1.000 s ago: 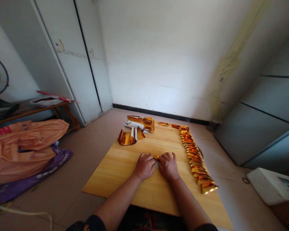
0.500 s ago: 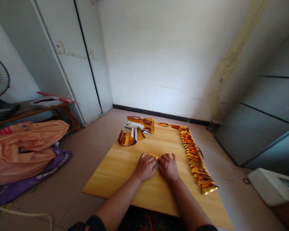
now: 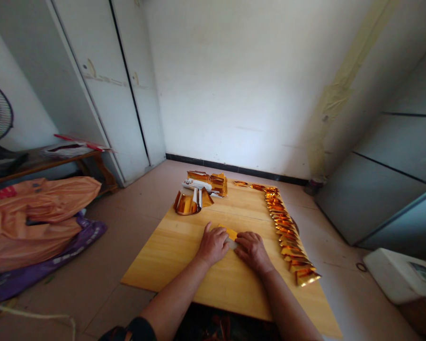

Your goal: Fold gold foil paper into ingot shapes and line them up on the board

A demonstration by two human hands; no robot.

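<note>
A small sheet of gold foil paper (image 3: 230, 232), its near part greyish white, lies on the wooden board in front of me. My left hand (image 3: 213, 245) grips its left side with curled fingers, the thumb toward the middle. On the right side of the sheet rests my right hand (image 3: 252, 251), fingers bent and pressed together at the edge. Part of the paper is hidden beneath both hands. Along the board's right edge runs a long row of folded gold foil pieces (image 3: 286, 232). Toward the far left stand a curved stack of gold sheets (image 3: 187, 203) and more gold and white bundles (image 3: 219, 183).
The wooden board (image 3: 163, 258) stands low over a tiled floor, close to a white wall (image 3: 234, 85). Orange and purple bags (image 3: 39, 222) lie at the left, near a bench and a fan. A white box (image 3: 399, 272) sits at the right.
My right hand has shifted a little right and toward me, widening the gap between the hands. More of the gold paper shows between them. My left hand has barely moved.
</note>
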